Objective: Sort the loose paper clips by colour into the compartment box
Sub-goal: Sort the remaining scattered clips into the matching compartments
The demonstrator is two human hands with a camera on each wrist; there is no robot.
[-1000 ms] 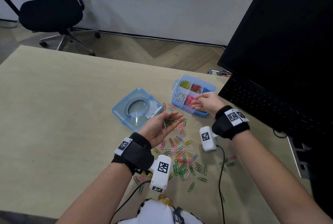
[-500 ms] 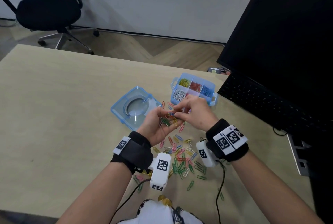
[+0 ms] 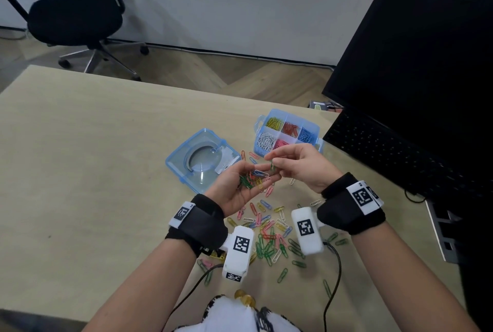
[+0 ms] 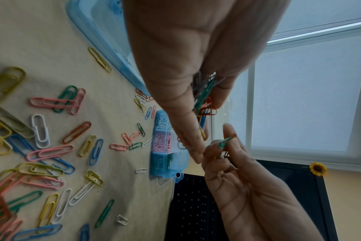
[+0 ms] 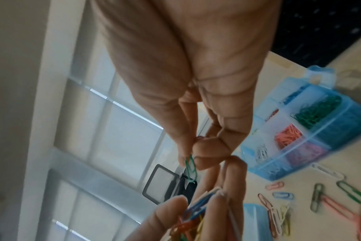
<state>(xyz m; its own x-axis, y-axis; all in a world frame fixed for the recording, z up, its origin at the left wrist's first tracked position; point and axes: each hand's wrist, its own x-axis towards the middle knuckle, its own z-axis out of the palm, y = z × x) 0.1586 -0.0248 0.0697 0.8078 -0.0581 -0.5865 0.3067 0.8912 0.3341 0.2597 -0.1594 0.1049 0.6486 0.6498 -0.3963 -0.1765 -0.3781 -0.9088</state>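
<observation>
My left hand [image 3: 253, 180] is palm up above the table, its fingers curled round a small bunch of mixed paper clips [image 3: 249, 180] [image 4: 204, 99]. Just right of it, my right hand [image 3: 277, 164] pinches one green clip [image 3: 272, 165] [image 5: 191, 168] [image 4: 225, 141] between thumb and forefinger, close to the left fingertips. The blue compartment box [image 3: 317, 131] [image 5: 340, 128] stands open right behind the hands, with yellow, red, blue, white, pink and green clips in separate cells. Several loose clips [image 3: 266, 233] [image 4: 52, 153] of mixed colours lie on the table under the wrists.
The box's clear blue lid [image 3: 202, 158] lies left of the box. A black keyboard [image 3: 394, 155] and monitor [image 3: 426, 51] fill the right side. An office chair [image 3: 72, 16] stands on the floor beyond the table's far edge. Cables [image 3: 333, 278] trail from the wrist cameras.
My right hand came back from the box to the left palm, picked a green clip out of the bunch, and now holds it just off the left fingertips.
</observation>
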